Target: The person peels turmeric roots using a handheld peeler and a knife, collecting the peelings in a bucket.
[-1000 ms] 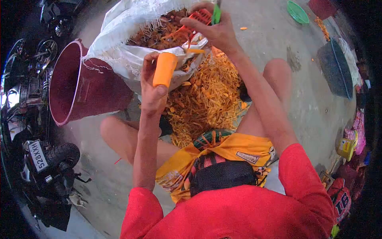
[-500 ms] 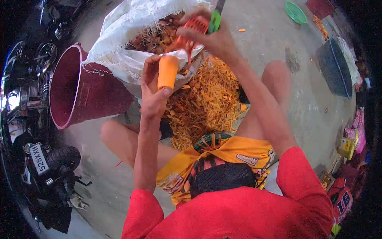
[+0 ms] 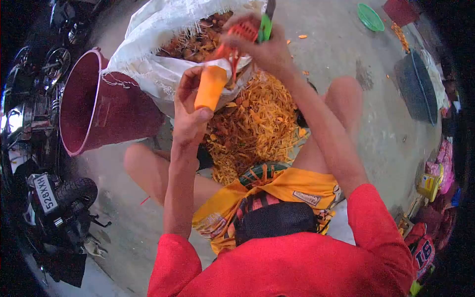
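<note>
My left hand point(image 3: 189, 116) is wrapped round a thick orange carrot point(image 3: 211, 89), smooth and cut flat at its near end. Above it, my right hand point(image 3: 269, 52) grips a red peeler point(image 3: 243, 32), whose working end is blurred close to the carrot's top. A green-handled knife point(image 3: 266, 27) with a dark blade pointing up also sits in the right hand. Behind the hands, a white woven sack point(image 3: 148, 62) gapes open on brownish-orange roots. Beneath them lies a heap of orange peelings point(image 3: 269, 116) between my legs.
A large maroon tub point(image 3: 111, 111) lies tipped at the left of the sack. Motorcycles stand along the left, one with a number plate point(image 3: 45, 193). At the right are a dark basin point(image 3: 415, 89) and a green basin point(image 3: 370, 17). Orange scraps dot the concrete floor.
The carrot's top has tilted slightly further right. My right hand and the peeler have shifted only a little, and the view has moved slightly.
</note>
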A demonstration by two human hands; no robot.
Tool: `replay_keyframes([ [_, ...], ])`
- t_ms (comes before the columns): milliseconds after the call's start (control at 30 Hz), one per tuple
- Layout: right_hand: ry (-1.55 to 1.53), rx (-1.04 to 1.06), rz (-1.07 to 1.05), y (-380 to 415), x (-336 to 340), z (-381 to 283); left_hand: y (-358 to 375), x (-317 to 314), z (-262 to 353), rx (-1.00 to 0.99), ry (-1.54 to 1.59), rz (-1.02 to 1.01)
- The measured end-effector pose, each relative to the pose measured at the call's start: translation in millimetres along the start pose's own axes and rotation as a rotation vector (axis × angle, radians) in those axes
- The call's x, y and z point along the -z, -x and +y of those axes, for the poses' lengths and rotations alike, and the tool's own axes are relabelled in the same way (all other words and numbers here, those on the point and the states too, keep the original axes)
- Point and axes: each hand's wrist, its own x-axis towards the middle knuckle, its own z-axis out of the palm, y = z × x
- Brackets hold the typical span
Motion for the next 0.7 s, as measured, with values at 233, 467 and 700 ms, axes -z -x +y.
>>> replay_keyframes([
  [233,0.054,-0.072,0.111,-15.3,25.2,15.3,-10.9,-16.0,16.2,0.069,0.456,-0.103],
  [467,0.013,-0.135,-0.135,9.4,-10.2,-3.9,-10.4,-10.3,-12.8,0.265,-0.142,0.521],
  [700,0.008,-0.126,-0.166,11.3,-17.7,-12.4,-15.6,-13.0,-7.1,-0.095,-0.325,0.639],
])
